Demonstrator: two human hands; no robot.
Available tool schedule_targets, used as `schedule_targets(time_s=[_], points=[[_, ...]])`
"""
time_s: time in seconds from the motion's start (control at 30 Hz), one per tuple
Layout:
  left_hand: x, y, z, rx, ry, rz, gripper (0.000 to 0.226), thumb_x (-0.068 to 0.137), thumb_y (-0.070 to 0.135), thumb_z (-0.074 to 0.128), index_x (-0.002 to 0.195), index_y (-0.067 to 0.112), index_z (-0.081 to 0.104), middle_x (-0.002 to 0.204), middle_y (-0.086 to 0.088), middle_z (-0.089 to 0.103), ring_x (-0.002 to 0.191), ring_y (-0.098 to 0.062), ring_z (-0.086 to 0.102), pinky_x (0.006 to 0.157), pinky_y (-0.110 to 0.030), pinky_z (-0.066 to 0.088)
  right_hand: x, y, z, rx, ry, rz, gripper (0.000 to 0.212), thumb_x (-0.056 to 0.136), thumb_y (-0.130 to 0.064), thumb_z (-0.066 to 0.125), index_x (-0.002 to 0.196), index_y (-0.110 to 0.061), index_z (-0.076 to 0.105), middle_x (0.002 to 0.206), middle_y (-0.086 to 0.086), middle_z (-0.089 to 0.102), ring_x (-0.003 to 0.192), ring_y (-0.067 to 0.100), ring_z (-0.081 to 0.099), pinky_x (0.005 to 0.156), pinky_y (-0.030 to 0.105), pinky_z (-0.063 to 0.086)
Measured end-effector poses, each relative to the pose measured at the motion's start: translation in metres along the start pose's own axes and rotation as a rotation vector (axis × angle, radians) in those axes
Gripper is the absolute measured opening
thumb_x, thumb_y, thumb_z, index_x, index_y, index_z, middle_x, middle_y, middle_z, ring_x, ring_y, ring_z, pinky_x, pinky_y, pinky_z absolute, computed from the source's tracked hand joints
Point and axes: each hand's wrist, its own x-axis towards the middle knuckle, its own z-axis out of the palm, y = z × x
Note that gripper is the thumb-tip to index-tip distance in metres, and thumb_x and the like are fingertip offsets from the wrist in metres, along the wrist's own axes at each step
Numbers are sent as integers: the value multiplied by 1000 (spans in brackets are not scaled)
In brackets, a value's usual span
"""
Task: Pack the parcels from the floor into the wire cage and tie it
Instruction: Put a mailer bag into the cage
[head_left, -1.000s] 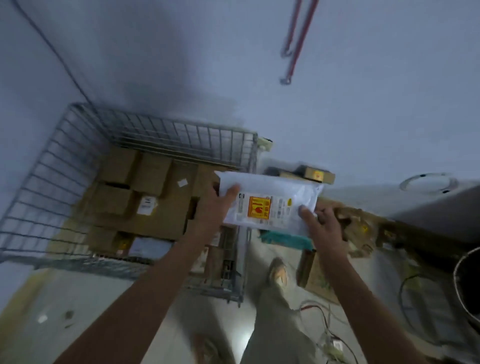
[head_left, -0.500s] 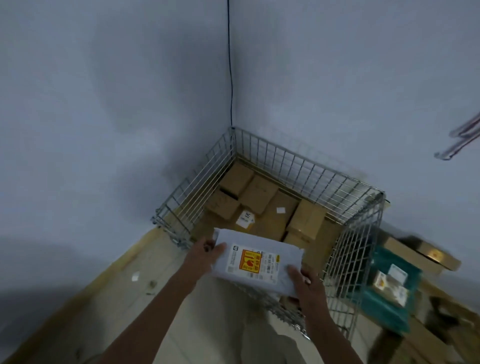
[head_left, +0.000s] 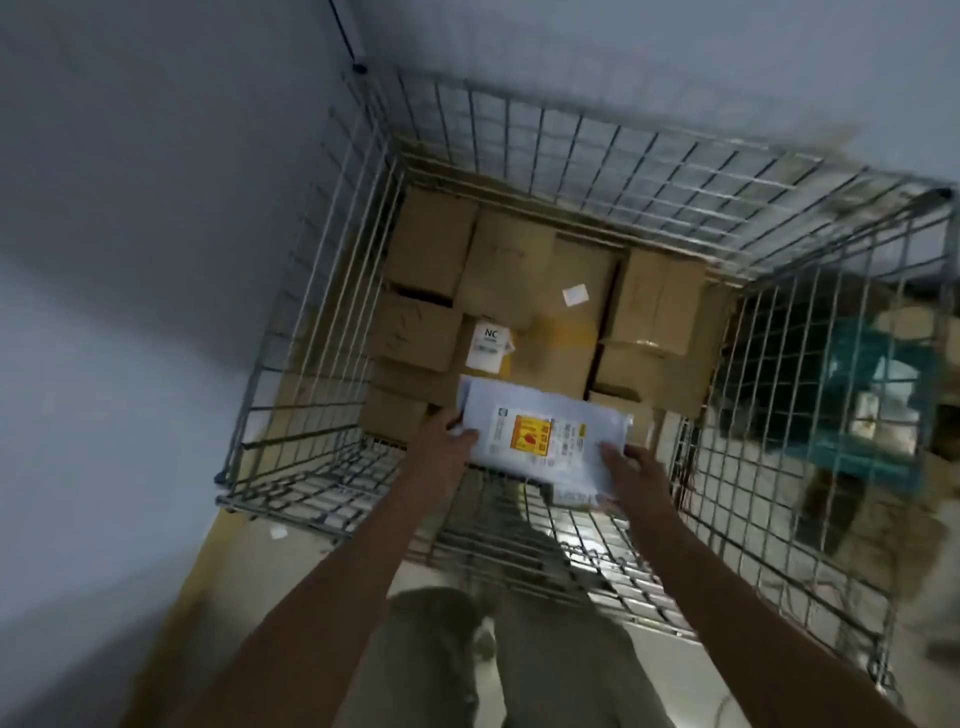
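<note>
Now that you have stepped up to the wire cage (head_left: 519, 135) and lean over its near wall, the white mailer (head_left: 545, 441) that half a second ago hung outside the near rim is held over the cage's interior, above the front row of cardboard boxes (head_left: 498, 280). A second ago the same parcel was still over the floor pile to the right of the cage; the view has since swung so that the cage fills the frame and the teal box (head_left: 872, 410) is seen only through the right mesh wall. Your left hand (head_left: 447, 441) grips the mailer's left edge, thumb on top, and your right hand (head_left: 631, 478) grips its right edge in the same way; neither hold has altered across the three moments. The mailer lies roughly flat, label with the orange square facing up. It does not yet appear to rest on the boxes, though motion blur makes the gap hard to judge. The carry thus seems complete and the placing step is at hand. More parcels remain on the floor outside the cage, so packing, and the tying, are still to come.
</note>
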Motion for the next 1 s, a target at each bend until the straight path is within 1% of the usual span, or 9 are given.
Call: schedule_targets(time_s=[0.1, 0.23, 0.4, 0.5, 0.57, 0.67, 0.77, 0.87, 1.0], points=[[74, -1, 0, -37, -21, -96, 58, 91, 33, 72, 142, 14, 55, 133, -10, 62, 113, -31, 63, 101, -49, 54, 44, 1, 31, 35, -32, 93, 34, 96, -29, 69, 118, -6, 59, 110, 11, 67, 86, 26, 70, 51, 29, 59], [175, -22, 1, 81, -86, -116, 81, 61, 66, 66, 133, 27, 62, 123, -4, 71, 102, -26, 71, 96, -52, 58, 117, 11, 61, -31, 6, 118, 33, 99, -24, 65, 120, -2, 52, 111, 15, 60, 85, 25, 64, 50, 31, 57], [206, -6, -4, 437, -21, 128, 46, 89, 40, 51, 129, 19, 61, 121, -4, 66, 102, -25, 65, 76, -31, 47, 194, 39, 94, -102, 195, 100, 36, 96, -21, 68, 123, 0, 57, 103, 17, 62, 88, 31, 62, 52, 30, 53], [224, -16, -16, 511, -49, 149, 18, 101, 28, 50, 108, 18, 63, 110, -3, 63, 95, -21, 62, 81, -37, 51, 230, 41, 140, -153, 131, -3, 39, 88, -33, 69, 116, -11, 55, 98, 11, 61, 93, 38, 66, 72, 47, 55], [234, -24, -29, 605, -132, 60, 19, 104, 23, 48, 96, 13, 63, 101, -10, 64, 95, -27, 62, 84, -41, 50, 247, 34, 172, -139, 57, -33, 41, 92, -28, 66, 120, -11, 42, 103, 6, 55, 96, 29, 62, 82, 47, 54], [239, -31, -48, 717, -203, 45, 33, 102, 29, 50, 122, 5, 60, 123, -18, 62, 111, -34, 62, 83, -38, 48, 250, 23, 190, -150, 101, 17, 39, 98, -20, 61, 125, -8, 36, 115, 10, 48, 102, 26, 56, 80, 37, 51], [233, -25, -61, 772, -174, 104, 41, 104, 35, 52, 140, 16, 54, 142, -7, 56, 124, -26, 57, 102, -43, 48, 238, 24, 178, -280, 99, 0, 54, 95, -30, 65, 135, -5, 39, 125, 15, 46, 104, 28, 57, 86, 40, 54], [224, -18, -68, 795, -208, 100, 42, 104, 37, 52, 141, 18, 55, 149, -6, 52, 129, -26, 53, 104, -42, 46, 229, 26, 166, -290, 138, 76, 70, 92, -40, 66, 148, -9, 37, 139, 16, 40, 113, 29, 51, 100, 42, 49], [190, -1, -66, 824, -209, 144, 39, 104, 37, 51, 137, 18, 56, 144, -8, 55, 120, -24, 56, 99, -38, 48, 201, 19, 147, -131, 208, 226, 66, 90, -44, 54, 143, -5, 44, 138, 19, 54, 125, 38, 55, 104, 49, 48]])
